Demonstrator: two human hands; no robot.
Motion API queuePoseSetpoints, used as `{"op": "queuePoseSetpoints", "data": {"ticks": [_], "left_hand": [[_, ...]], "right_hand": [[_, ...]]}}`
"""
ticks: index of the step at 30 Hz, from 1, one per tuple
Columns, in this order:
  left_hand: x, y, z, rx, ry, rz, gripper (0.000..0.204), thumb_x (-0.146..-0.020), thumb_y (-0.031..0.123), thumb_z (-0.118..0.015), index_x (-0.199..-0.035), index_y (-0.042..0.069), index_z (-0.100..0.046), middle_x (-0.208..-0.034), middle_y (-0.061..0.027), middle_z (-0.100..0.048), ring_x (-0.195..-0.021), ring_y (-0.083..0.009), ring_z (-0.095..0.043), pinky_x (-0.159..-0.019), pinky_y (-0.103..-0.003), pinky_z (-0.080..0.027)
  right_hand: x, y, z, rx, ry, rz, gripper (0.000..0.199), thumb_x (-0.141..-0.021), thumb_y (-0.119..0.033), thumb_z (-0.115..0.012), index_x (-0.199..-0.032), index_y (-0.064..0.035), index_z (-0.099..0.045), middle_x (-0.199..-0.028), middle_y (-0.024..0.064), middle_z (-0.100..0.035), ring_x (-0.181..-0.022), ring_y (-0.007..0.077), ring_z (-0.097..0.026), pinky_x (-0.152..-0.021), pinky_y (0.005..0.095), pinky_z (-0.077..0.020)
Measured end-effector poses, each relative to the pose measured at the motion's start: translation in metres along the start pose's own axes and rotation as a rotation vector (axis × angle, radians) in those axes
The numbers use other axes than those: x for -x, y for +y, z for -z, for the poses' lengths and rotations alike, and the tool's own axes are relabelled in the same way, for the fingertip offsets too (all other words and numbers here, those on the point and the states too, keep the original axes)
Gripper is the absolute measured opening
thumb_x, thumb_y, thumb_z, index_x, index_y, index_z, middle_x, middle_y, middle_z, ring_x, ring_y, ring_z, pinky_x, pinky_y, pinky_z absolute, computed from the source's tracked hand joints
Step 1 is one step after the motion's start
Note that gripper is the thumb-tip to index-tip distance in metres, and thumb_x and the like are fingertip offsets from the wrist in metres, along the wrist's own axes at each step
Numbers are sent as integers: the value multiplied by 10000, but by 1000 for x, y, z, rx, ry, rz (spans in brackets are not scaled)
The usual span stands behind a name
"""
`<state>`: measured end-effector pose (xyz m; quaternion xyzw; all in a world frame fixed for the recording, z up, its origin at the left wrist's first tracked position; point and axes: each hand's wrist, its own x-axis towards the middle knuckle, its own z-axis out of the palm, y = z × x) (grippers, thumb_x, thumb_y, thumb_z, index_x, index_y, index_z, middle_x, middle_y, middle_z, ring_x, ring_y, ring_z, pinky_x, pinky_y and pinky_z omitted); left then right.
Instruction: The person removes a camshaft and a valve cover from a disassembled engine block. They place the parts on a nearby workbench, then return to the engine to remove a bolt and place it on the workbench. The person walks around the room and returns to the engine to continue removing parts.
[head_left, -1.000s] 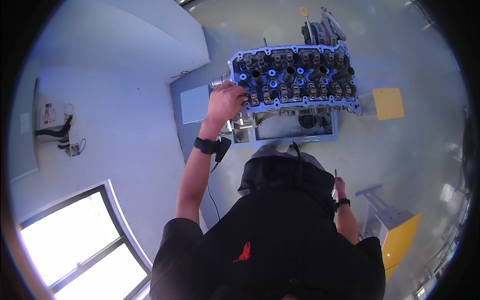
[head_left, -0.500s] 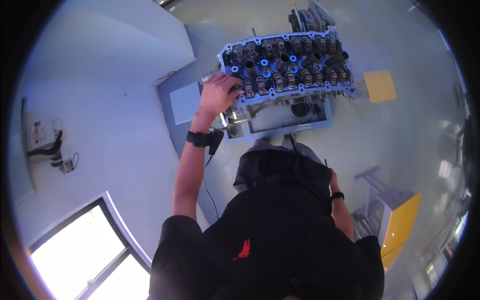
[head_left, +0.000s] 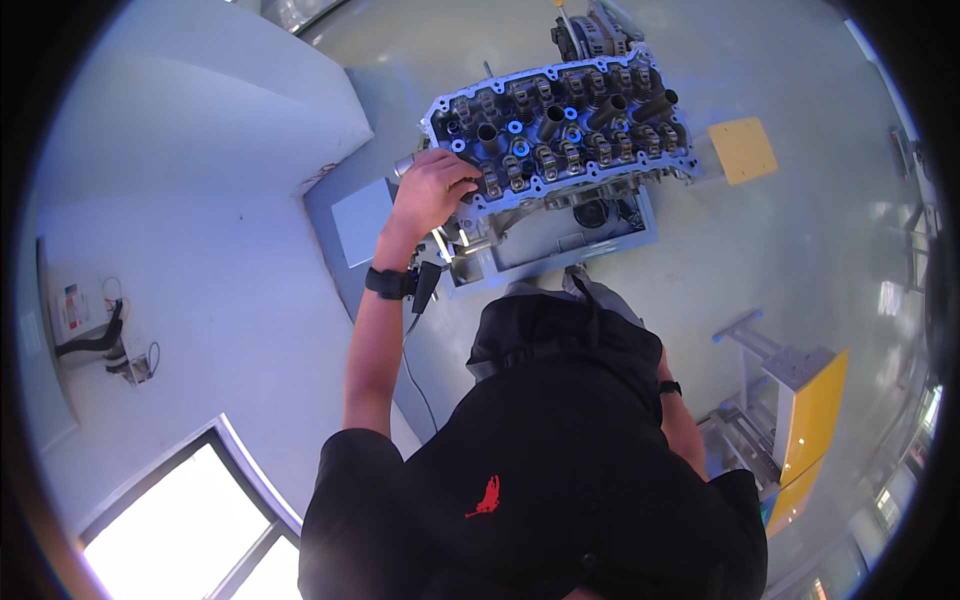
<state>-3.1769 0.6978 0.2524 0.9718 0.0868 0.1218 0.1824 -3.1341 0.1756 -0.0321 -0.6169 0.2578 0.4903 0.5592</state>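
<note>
My left hand (head_left: 432, 192) reaches over the near left corner of a metal engine cylinder head (head_left: 575, 180). Its fingers are bent, thumb and forefinger close together by the leftmost valve rocker (head_left: 491, 181) of the near row. Whatever may be between the fingertips is too small and hidden to make out. Two rows of rockers run along the head, with upright dark tubes (head_left: 553, 121) and pale rings between them. My right hand (head_left: 664, 368) hangs low beside my right hip, mostly covered by my dark clothing; its fingers are hidden.
Beneath the engine is a grey metal stand with a tray (head_left: 560, 262). An alternator (head_left: 597, 36) sits at its far side. A yellow panel (head_left: 743, 151) stands to the right, a yellow-topped stand (head_left: 812, 410) nearer. A cable (head_left: 418, 375) hangs from my left wrist device (head_left: 426, 287).
The view has shifted, so the engine appears slightly further left and up. My left hand stays at the same corner. A thin dark piece above my right hand no longer shows.
</note>
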Motion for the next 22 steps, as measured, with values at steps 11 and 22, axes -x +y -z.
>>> {"op": "queuePoseSetpoints", "data": {"ticks": [11, 22], "left_hand": [[-6, -1, 7, -23, -99, 99, 197, -628, 98, -696, -793, 54, -599, -799, -58, -607, -794, -249, -558, -710, -346, -442], [-24, 8, 15, -63, -155, 97, 207, -646, 106, -682, -838, 61, -617, -895, -60, -622, -900, -227, -557, -808, -337, -429]], "right_hand": [[7, 25, -16, 46, 1, 44, 113, -845, -138, -489, -850, -42, -549, -753, 12, -526, -702, 102, -496, -644, 236, -409], [2, -20, -50, 521, 34, 152, 181, -827, -169, -538, -962, -48, -546, -758, 20, -534, -710, 97, -497, -666, 259, -412]]}}
